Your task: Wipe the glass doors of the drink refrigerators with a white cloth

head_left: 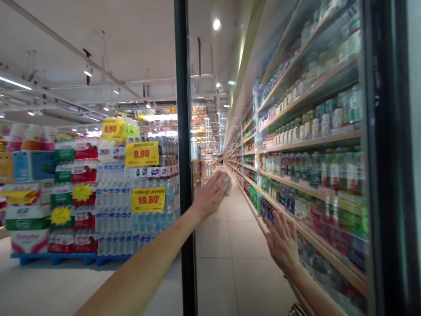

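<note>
My left hand point(212, 193) reaches past the dark frame edge point(186, 175) of a glass door point(230, 272). It lies against the pane, its fingers closed over a pale, bunched cloth point(228, 184) that shows only in part beyond the fingertips. To the right and lower, my right hand point(283, 243) is raised with the fingers spread and nothing in it. Whether its palm touches the glass I cannot tell. Behind it, shelves point(309, 186) of bottled drinks run away into the distance, seen through or mirrored in the pane.
On the left, stacked packs of bottled water point(113, 210) and boxed goods point(31, 210) stand on a blue pallet point(55, 259). Yellow price signs point(148, 199) hang on the packs. A thick dark upright point(384, 153) borders the glass on the right. Pale tiled floor point(144, 281) lies below.
</note>
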Action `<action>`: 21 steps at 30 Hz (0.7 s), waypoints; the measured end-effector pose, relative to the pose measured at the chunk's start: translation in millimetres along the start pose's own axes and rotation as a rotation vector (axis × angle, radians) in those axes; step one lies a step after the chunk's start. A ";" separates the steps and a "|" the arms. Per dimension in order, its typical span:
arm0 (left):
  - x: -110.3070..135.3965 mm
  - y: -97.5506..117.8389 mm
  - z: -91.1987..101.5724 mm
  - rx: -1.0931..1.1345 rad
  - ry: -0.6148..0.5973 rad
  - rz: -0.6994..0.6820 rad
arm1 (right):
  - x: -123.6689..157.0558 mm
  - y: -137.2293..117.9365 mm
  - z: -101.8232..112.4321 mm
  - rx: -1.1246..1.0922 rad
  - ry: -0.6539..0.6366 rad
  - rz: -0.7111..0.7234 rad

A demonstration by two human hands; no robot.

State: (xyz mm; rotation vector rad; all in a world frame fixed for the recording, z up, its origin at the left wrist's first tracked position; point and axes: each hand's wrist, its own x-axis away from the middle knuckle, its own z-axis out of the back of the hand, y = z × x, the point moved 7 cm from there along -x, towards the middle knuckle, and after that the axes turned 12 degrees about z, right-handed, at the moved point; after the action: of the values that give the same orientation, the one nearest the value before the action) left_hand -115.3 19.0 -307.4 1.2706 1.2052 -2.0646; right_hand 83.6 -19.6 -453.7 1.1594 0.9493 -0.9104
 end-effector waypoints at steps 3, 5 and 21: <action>-21.3 -25.5 8.7 0.019 0.083 0.196 | -2.7 -2.1 1.1 0.007 -0.012 0.014; -8.3 -9.4 3.2 0.065 0.046 0.174 | -3.4 -2.7 1.9 0.011 -0.014 0.010; -39.1 -21.2 2.2 0.065 0.156 0.295 | 8.7 -3.8 -0.9 0.045 -0.078 0.048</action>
State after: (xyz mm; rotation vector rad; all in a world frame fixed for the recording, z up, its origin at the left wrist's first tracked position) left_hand -112.5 25.4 -263.4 1.5610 0.9526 -1.8319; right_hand 82.9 -20.1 -463.2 1.1716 0.8377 -0.9357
